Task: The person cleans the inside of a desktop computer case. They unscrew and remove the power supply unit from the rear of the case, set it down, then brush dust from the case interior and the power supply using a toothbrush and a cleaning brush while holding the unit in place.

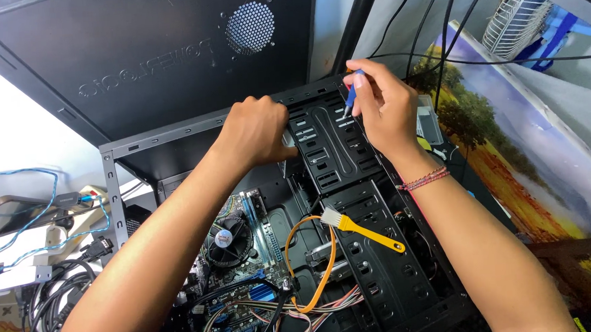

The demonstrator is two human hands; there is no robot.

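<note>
An open black computer case [127, 149] lies on its side below me. My left hand [256, 127] is curled shut against the upper edge of the black drive cage [332, 159], gripping it. My right hand [383, 104] pinches a small blue-handled screwdriver [350, 97] with its tip down on the cage's slotted panel. Further down the cage rests a yellow-handled brush [363, 230] with pale bristles. An orange cable [314, 259] loops beside it. The motherboard with its round cooler fan [225, 238] lies at the lower left inside the case.
The removed black side panel [141, 53] leans behind the case. Black cables, a blue cord and a phone [8, 213] crowd the left. A landscape picture [517, 154] lies to the right. Black cables hang at the top right near a white wire rack [513, 13].
</note>
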